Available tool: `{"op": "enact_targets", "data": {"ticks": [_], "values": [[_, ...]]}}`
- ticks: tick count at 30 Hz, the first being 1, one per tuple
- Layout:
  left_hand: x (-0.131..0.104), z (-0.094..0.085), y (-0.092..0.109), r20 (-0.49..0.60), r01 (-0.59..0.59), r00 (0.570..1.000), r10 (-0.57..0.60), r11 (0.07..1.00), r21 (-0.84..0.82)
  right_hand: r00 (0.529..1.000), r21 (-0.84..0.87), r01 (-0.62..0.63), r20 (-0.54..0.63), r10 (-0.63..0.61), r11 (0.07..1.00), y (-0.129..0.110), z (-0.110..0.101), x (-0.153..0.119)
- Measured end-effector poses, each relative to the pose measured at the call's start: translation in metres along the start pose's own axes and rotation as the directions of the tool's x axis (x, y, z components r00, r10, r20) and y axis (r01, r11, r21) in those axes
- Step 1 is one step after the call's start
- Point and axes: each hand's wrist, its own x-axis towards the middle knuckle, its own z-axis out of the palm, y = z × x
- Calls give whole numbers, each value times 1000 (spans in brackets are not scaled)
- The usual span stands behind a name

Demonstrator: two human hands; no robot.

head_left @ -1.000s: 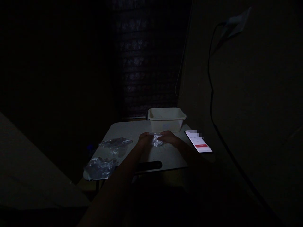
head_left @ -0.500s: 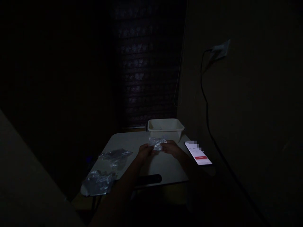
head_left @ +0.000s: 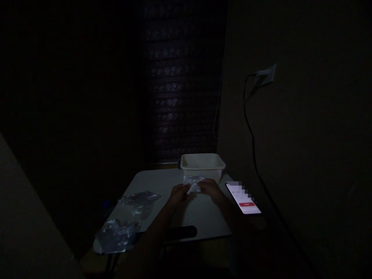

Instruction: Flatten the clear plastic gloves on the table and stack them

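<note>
Between my two hands is a small clear plastic bag (head_left: pixel 193 182), shiny and crinkled, held up over the table just in front of the white tub. My left hand (head_left: pixel 180 193) is closed on its left lower edge. On its right side my right hand (head_left: pixel 208 187) grips it, with the thumb over the face. Dim light hides whether anything lies inside the bag. More clear plastic bags lie at the table's left: one heap (head_left: pixel 141 199) farther back and another heap (head_left: pixel 116 234) at the near left corner.
The white tub (head_left: pixel 203 170) stands at the back of the small white table (head_left: pixel 162 178). A lit phone (head_left: pixel 244 199) lies at the right edge. A black cable (head_left: pixel 253 143) hangs from a wall outlet (head_left: pixel 266 75). A dark slot (head_left: pixel 183 232) marks the table's near edge.
The view has tilted up a little, so everything sits lower. The bag between my hands looks flatter and more upright, and both hands still hold it.
</note>
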Motion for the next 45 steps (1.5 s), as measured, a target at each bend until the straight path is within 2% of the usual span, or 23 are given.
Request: {"op": "enact_targets", "data": {"ticks": [6,14,20,30,35,38,41,45], "values": [[1,-2,0,-56,6,998,-3,998,57,1000,-29,18,-5,-18,999,-2,3,-5],[3,-3,-4,-71,13,997,-4,992,126,998,-79,59,-23,-61,995,-3,-1,-5],[4,-3,-6,-33,-7,999,11,995,104,996,-99,70,-39,-74,993,0,-2,-3],[9,-4,-5,-105,-13,994,28,990,138,994,-133,107,-2,-108,985,-1,-8,-3],[8,-6,-7,-79,-45,995,58,985,164,996,-114,64,-57,-71,991,-5,-10,-6],[8,-4,-8,-59,-71,995,83,980,188,999,-123,24,-37,-29,992,-6,-11,-6],[6,1,-7,-48,-74,995,85,977,200,998,-164,56,-24,-60,985,-4,-13,-4],[5,6,-4,-53,-19,998,28,984,174,994,-181,92,-46,-102,979,-3,-15,-3]]}}
